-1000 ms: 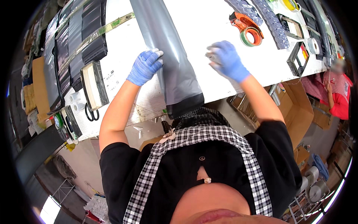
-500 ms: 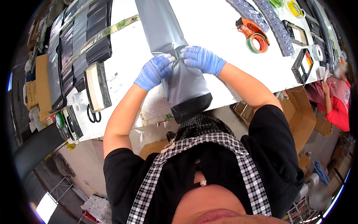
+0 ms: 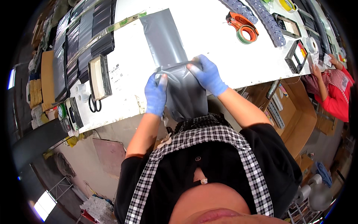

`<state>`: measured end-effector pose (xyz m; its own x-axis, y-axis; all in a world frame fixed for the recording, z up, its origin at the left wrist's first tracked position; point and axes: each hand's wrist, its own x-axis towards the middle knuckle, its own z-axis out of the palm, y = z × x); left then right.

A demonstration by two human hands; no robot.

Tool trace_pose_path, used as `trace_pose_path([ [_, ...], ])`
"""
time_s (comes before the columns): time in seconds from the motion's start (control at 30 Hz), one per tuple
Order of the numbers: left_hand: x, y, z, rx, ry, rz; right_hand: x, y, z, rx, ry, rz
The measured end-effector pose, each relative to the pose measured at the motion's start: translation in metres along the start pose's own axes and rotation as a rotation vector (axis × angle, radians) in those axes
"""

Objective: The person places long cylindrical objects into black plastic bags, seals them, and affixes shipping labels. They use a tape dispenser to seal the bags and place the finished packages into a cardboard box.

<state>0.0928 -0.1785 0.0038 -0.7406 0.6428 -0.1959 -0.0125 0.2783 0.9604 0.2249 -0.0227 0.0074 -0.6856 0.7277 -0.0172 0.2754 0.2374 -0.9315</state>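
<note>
A grey plastic bag (image 3: 184, 89) hangs bunched between my hands at the table's near edge, its lower part against my apron. My left hand (image 3: 156, 91), in a blue-and-white glove, grips its left upper corner, thumb on top. On the right corner, my right hand (image 3: 209, 74), gloved alike, is closed with its thumb over the folded edge. Beyond them a flat grey plastic strip (image 3: 164, 35) lies on the white table (image 3: 130, 71); whether it is one piece with the bag I cannot tell. What the bag holds, if anything, is hidden.
Taped grey bundles (image 3: 80, 37) and a shallow black-edged box (image 3: 100, 77) lie left, near black-handled scissors (image 3: 94, 105). An orange tape dispenser (image 3: 242, 28) and bubble-wrap strips (image 3: 266, 22) lie right. A cardboard box (image 3: 298, 115) stands below; a co-worker (image 3: 328, 84) in red handles papers.
Both hands have moved apart to the bag's corners, the right one rising slightly. The grey plastic has come toward me; its far end now shows, and its near part is folded up.
</note>
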Motion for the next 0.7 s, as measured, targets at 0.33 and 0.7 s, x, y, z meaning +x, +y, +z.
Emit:
trace_pose_path([
  [0.33,0.032,-0.029,0.013,0.237,0.301,0.038,0.034,0.013,0.026,-0.305,-0.062,0.116],
  [0.7,0.030,-0.030,0.053,0.660,0.155,-0.116,0.033,0.025,0.020,-0.368,-0.161,0.294],
])
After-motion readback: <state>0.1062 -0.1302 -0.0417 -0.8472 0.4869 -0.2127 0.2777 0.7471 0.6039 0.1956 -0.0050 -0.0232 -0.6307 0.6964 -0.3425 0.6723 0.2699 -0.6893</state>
